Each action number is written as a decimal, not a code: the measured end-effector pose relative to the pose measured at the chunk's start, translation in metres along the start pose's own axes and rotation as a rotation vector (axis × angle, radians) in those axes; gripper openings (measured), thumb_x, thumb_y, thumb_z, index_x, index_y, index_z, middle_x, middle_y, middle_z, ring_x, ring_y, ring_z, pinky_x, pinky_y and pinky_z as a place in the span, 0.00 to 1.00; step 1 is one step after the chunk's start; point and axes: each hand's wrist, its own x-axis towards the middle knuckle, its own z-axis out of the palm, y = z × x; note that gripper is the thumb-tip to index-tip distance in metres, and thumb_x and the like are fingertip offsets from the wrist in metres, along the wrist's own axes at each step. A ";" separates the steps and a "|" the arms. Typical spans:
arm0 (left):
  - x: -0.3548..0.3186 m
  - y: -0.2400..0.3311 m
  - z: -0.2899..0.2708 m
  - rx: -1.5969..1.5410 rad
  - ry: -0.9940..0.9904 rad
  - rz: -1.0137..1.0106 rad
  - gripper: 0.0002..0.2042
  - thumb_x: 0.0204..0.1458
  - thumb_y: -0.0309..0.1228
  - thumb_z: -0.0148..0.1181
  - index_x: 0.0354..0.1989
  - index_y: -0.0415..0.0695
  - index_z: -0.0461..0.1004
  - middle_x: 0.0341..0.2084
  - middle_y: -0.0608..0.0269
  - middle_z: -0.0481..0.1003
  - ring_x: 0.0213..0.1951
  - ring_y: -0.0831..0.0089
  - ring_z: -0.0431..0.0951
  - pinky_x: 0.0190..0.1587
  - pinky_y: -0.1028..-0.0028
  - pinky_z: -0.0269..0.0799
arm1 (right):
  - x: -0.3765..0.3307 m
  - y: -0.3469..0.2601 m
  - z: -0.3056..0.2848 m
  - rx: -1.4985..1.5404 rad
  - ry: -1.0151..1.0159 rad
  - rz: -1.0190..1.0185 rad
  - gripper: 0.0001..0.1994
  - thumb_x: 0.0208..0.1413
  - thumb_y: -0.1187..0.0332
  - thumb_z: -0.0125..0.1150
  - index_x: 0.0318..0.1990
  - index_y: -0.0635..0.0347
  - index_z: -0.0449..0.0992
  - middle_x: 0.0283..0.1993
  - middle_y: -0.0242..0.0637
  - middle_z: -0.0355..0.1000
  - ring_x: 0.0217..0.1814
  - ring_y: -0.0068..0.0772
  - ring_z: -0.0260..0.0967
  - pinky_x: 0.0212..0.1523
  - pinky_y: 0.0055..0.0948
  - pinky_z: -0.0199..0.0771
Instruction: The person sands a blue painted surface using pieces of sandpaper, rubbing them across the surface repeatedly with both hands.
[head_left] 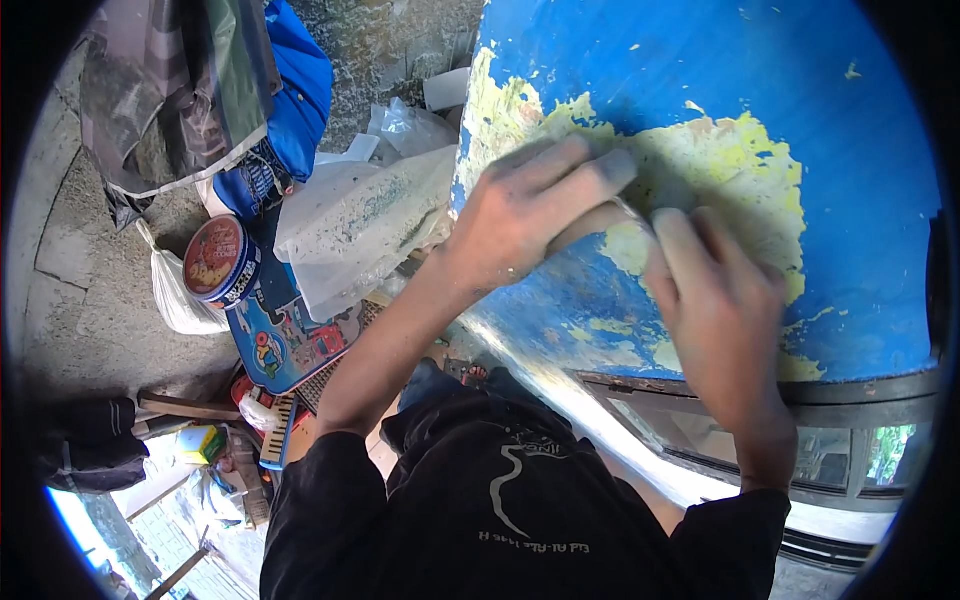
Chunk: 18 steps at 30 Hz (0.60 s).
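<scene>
Both my hands are over a blue painted surface with a large peeled patch of yellow and pale grey. My left hand is closed, its fingers bent toward the right hand. Facing it, my right hand is also closed, knuckles up. Between the fingertips of both runs a thin pale strip, too small and blurred to name. Its ends are hidden in my fingers. I cannot tell whether it touches the surface.
Left of the surface lie a clear plastic sheet, a round biscuit tin and a blue board with cartoon pictures. A white bag sits beside the tin. Cloths hang at upper left. A dark-framed window borders the surface's near edge.
</scene>
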 end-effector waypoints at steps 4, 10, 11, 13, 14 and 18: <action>-0.004 -0.006 0.003 -0.061 0.110 0.012 0.19 0.43 0.31 0.65 0.44 0.45 0.70 0.31 0.59 0.73 0.31 0.60 0.75 0.33 0.69 0.73 | 0.006 -0.004 -0.001 0.029 0.042 0.010 0.05 0.49 0.72 0.55 0.33 0.53 0.67 0.26 0.36 0.64 0.21 0.42 0.70 0.18 0.37 0.68; -0.001 -0.005 0.005 -0.106 0.035 -0.104 0.19 0.42 0.30 0.65 0.45 0.44 0.69 0.32 0.57 0.73 0.32 0.60 0.76 0.34 0.70 0.74 | 0.000 0.005 0.012 0.028 -0.043 0.001 0.06 0.48 0.71 0.57 0.32 0.54 0.65 0.26 0.37 0.65 0.22 0.42 0.70 0.20 0.37 0.68; -0.006 -0.009 0.006 -0.103 0.040 -0.050 0.19 0.42 0.30 0.66 0.44 0.44 0.69 0.31 0.57 0.73 0.31 0.60 0.75 0.33 0.69 0.73 | 0.000 0.005 0.019 0.043 -0.042 -0.001 0.06 0.48 0.71 0.57 0.32 0.54 0.65 0.26 0.37 0.65 0.22 0.43 0.70 0.20 0.38 0.68; -0.011 -0.015 0.005 -0.095 0.047 0.007 0.19 0.42 0.30 0.66 0.44 0.43 0.70 0.31 0.57 0.73 0.30 0.60 0.75 0.33 0.68 0.73 | 0.002 -0.001 0.014 0.033 -0.080 -0.018 0.06 0.49 0.70 0.56 0.32 0.54 0.65 0.26 0.36 0.65 0.21 0.42 0.70 0.19 0.37 0.67; -0.008 -0.007 -0.001 -0.060 0.087 0.042 0.19 0.42 0.30 0.66 0.44 0.43 0.70 0.30 0.57 0.73 0.30 0.61 0.75 0.32 0.68 0.72 | 0.001 -0.008 0.004 -0.006 -0.002 -0.006 0.05 0.49 0.71 0.56 0.32 0.53 0.65 0.26 0.36 0.65 0.21 0.41 0.70 0.19 0.38 0.68; -0.008 -0.008 -0.002 -0.006 0.114 0.022 0.20 0.41 0.31 0.67 0.44 0.42 0.70 0.30 0.57 0.73 0.30 0.62 0.75 0.32 0.67 0.73 | 0.007 -0.008 0.001 0.025 -0.024 0.026 0.07 0.47 0.74 0.60 0.35 0.59 0.70 0.28 0.39 0.67 0.23 0.47 0.68 0.21 0.40 0.67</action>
